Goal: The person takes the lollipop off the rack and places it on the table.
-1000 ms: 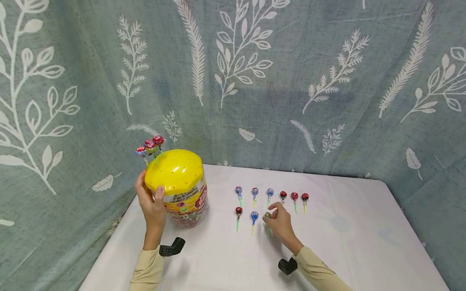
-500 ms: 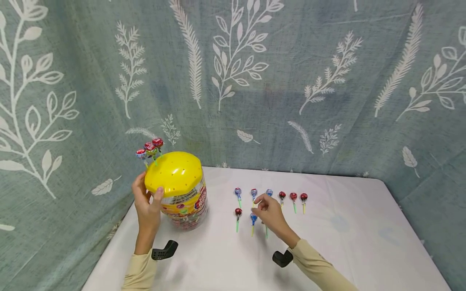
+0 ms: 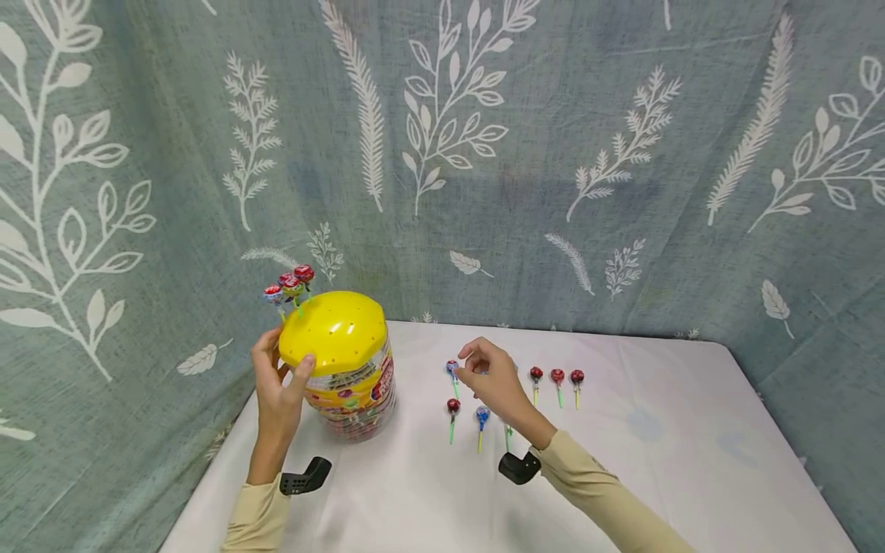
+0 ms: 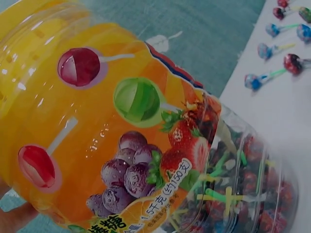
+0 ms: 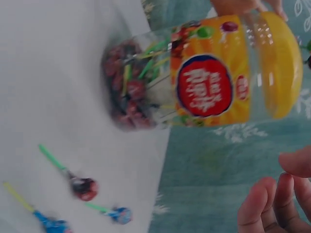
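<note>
A clear plastic lollipop jar [image 3: 354,399] with a yellow domed lid [image 3: 335,326] stands on the left of the table. My left hand [image 3: 280,395] holds it at the lid, thumb on the near rim and fingers round the far side. Several wrapped lollipops [image 3: 290,284] stick up out of the lid. My right hand [image 3: 494,384] hovers over the rows of loose lollipops, its loosely bent fingers right beside a blue lollipop [image 3: 452,369] in the back row. In the right wrist view nothing shows between thumb and fingers [image 5: 257,204]. The hand hides some back-row lollipops.
Dark red lollipops [image 3: 557,376] lie at the right end of the back row. Nearer lie a dark red lollipop [image 3: 452,407], a blue lollipop [image 3: 482,416] and a green-stick lollipop [image 3: 508,438] partly behind the wrist. A patterned curtain [image 3: 518,192] hangs behind the white table [image 3: 657,461].
My right hand has moved left and away from me, from the front row's right-hand lollipop to the back row's left end. The left hand stays on the jar.
</note>
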Motion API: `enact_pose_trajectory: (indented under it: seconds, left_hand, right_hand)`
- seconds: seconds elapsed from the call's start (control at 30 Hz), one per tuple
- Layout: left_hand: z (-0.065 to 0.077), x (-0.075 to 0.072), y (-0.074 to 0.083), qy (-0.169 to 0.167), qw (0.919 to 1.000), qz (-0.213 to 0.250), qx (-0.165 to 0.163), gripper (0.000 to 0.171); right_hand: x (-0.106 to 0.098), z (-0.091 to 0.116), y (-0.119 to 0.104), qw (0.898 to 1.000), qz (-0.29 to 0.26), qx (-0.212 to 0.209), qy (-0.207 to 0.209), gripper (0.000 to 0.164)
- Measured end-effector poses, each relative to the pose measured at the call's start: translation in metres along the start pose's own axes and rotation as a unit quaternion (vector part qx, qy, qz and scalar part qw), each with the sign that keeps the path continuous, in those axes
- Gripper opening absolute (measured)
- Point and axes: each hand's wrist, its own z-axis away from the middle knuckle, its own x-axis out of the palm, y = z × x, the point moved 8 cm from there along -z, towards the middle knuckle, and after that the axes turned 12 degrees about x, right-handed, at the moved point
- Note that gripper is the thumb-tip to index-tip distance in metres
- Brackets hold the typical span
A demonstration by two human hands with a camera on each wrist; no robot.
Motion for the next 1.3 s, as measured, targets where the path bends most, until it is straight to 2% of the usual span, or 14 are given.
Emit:
enact_pose_trajectory:
  seconds: [0.17,0.4,0.5,0.8,1.17,1.3]
  left_hand:
    - [0.0,0.003,-0.004,-0.018,0.9997,-0.012,-0.01,0.064]
    - [0.003,-0.006,-0.036,-0.008,0.9996,-0.017,-0.02,0.067]
    - [0.003,-0.005,-0.041,0.0,0.9997,-0.019,-0.015,0.065]
    - [0.009,0.005,-0.043,0.036,0.9992,0.005,0.016,0.063]
    - [0.01,0.009,-0.044,0.051,0.9984,0.016,0.02,0.062]
    - [0.009,0.008,-0.025,0.05,0.9984,0.014,0.02,0.061]
  right_hand:
    - [0.007,-0.003,-0.024,0.999,0.015,-0.041,-0.019,0.016]
    - [0.024,-0.006,-0.069,0.995,0.046,-0.07,-0.057,0.018]
    - [0.03,-0.011,-0.085,0.994,0.043,-0.08,-0.064,0.019]
    - [0.045,-0.028,-0.119,0.99,0.038,-0.118,-0.068,0.021]
    - [0.086,-0.045,-0.141,0.988,0.028,-0.13,-0.079,0.031]
    - [0.103,-0.052,-0.15,0.987,0.029,-0.131,-0.085,0.031]
